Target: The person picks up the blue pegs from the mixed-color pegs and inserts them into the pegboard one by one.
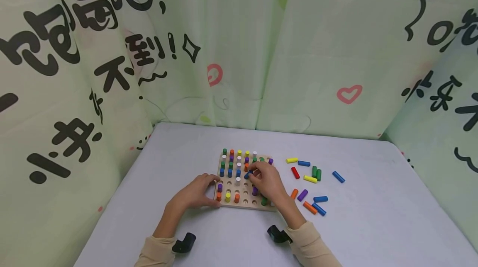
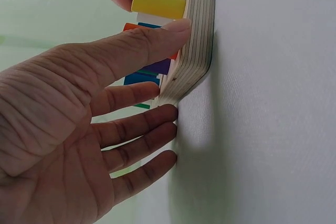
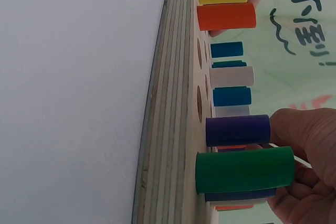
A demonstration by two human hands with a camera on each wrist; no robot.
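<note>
A wooden pegboard lies on the table with rows of coloured pegs standing in its holes. My right hand is over the board's middle, pinching a blue peg that looks tilted; whether its lower end is in a hole cannot be told. At the board's left side rests my left hand, its thumb on the front corner beside a yellow peg and its fingers stretched along the side. In the right wrist view a green peg and a purple peg stand near the right hand, partly covering its fingers.
Right of the board several loose pegs lie on the white table, among them a red peg, an orange peg and a blue peg. A printed curtain encloses the table's back and sides.
</note>
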